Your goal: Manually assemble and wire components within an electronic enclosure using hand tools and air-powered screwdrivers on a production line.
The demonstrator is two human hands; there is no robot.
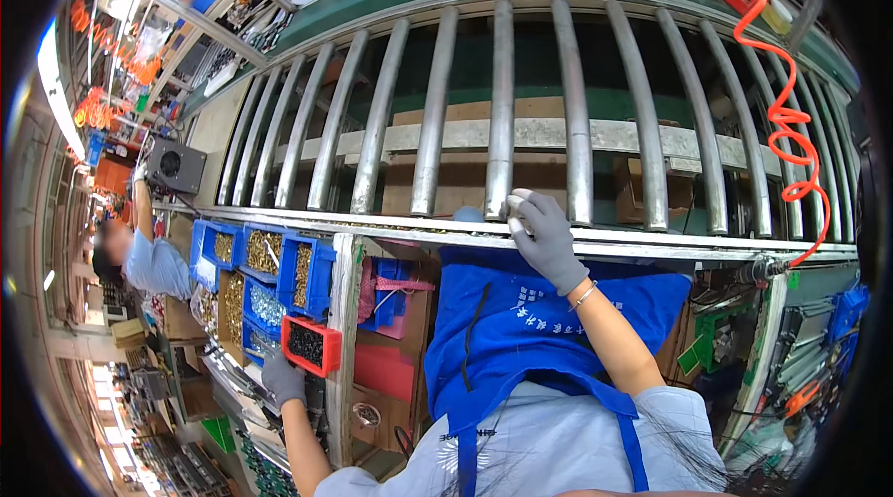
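My right hand [543, 238], in a grey glove with pale fingertips, is at the near rail [391, 219] of a roller conveyor. Its fingers curl toward the thumb; whatever lies between them is too small to make out. Just left of it, a rounded bluish thing [468, 214] shows at the rail. Low on the left, my left hand [283, 379], also gloved in grey, is beside a red bin [332, 349] of small black parts. Blue bins [319, 278] with brass-coloured and clear small parts stand beyond it. The left fingertips are hard to see.
Bare metal rollers [502, 106] span the conveyor ahead. A coiled orange air hose [789, 115] hangs at the right. A dark box-shaped device [175, 166] stands at the far left, near another person [156, 262]. Below the rail are shelves with a red sheet [383, 372].
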